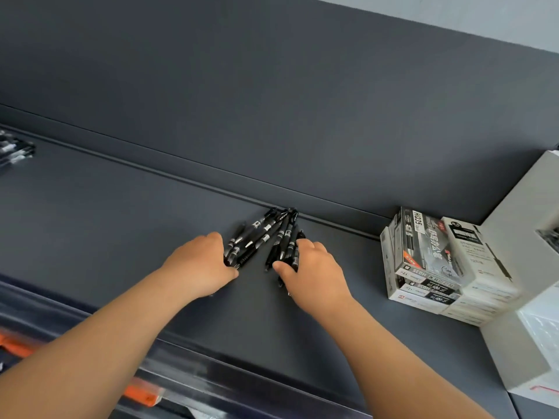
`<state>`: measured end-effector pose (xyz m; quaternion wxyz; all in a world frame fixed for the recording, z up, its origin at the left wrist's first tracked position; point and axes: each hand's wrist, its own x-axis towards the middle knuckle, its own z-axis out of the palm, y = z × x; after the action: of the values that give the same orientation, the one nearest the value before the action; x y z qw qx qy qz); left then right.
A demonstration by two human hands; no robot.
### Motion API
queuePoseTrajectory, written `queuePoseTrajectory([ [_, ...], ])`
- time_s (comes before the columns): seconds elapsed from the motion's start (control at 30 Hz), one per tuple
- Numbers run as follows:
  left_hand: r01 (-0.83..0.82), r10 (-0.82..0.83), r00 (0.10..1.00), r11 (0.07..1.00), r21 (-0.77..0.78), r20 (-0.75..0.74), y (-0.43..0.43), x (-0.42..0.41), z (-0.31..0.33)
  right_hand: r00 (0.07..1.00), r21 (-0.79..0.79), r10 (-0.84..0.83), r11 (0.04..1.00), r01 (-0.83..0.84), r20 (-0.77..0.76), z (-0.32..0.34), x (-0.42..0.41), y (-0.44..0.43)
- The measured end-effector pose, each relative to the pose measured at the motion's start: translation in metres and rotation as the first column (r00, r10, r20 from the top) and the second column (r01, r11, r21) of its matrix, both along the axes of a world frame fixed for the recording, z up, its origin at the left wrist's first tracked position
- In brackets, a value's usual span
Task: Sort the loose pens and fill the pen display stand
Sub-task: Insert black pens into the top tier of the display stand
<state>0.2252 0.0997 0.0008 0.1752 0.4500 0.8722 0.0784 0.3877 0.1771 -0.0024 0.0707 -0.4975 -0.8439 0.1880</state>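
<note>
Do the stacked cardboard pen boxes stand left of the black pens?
No, the stacked cardboard pen boxes stand right of the black plastic pens.

Left hand and right hand are seen bare, backs turned to the camera. Left forearm and right forearm are likewise seen uncovered, bare skin being shown from the wrists all the way down to the frame edge. Nail detail cannot be resolved.
</note>
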Motion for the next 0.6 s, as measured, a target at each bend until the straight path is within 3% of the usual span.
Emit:
queuePoseTrajectory([
  [0.4,-0.002,0.000,0.999,0.999,-0.054,-0.039,0.009,-0.025,-0.003,0.988,-0.043,-0.149,0.988,0.151,0.048,-0.001,-0.013,0.022],
  [0.6,-0.035,0.039,0.998,0.996,0.086,-0.044,0.023,-0.027,0.003,0.985,-0.063,-0.174,0.983,0.172,-0.021,-0.004,-0.010,0.039],
])
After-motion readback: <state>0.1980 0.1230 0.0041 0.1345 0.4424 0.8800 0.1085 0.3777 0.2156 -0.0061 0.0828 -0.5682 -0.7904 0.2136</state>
